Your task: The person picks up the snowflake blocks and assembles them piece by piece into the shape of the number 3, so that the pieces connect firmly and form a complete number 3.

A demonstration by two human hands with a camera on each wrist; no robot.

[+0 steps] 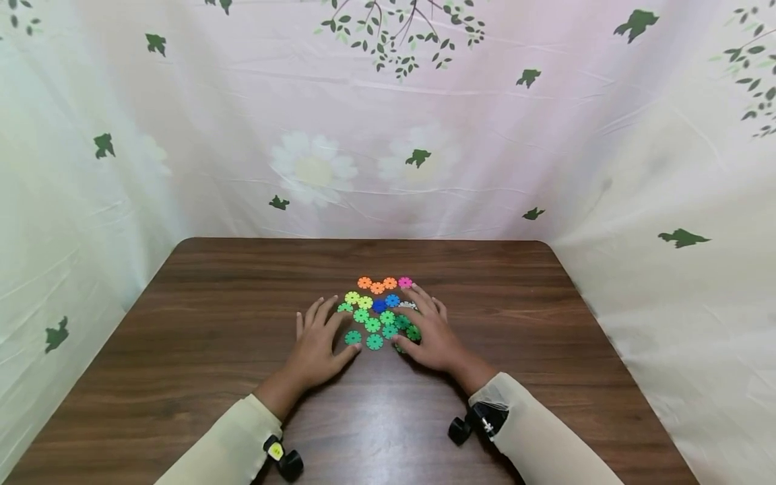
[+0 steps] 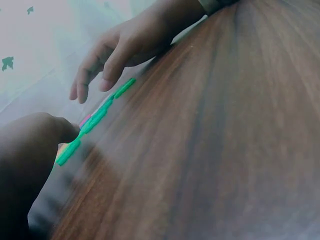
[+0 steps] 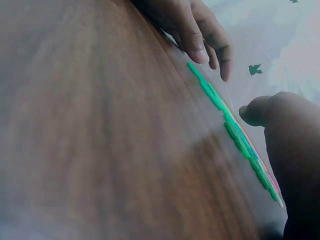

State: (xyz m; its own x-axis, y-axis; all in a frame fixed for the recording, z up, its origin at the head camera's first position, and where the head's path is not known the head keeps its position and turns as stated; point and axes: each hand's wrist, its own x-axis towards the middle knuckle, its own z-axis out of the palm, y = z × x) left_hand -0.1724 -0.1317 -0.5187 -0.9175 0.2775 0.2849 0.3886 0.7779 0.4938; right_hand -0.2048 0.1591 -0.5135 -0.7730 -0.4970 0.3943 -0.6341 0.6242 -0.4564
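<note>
Flat, notched plastic discs lie loosely grouped on the table. Three orange discs [image 1: 377, 288] and a pink disc [image 1: 405, 283] form the far row. Nearer are two yellow discs [image 1: 365, 302], two blue discs [image 1: 379, 306] and a white disc [image 1: 407, 305], partly hidden by fingers. Several green discs [image 1: 372, 325] fill the near side. My left hand [image 1: 318, 347] spreads at the group's left edge, thumb by a green disc [image 1: 353, 337]. On the right, my right hand [image 1: 433, 337] reaches over the edge discs, fingers extended, covering some. Neither hand shows a disc gripped.
The brown wooden table [image 1: 206, 337] extends on both sides of the discs. A pale curtain [image 1: 364, 121] printed with leaves and flowers hangs behind and at both sides. Dark wrist devices sit on the left sleeve [image 1: 242, 431] and the right sleeve [image 1: 533, 431].
</note>
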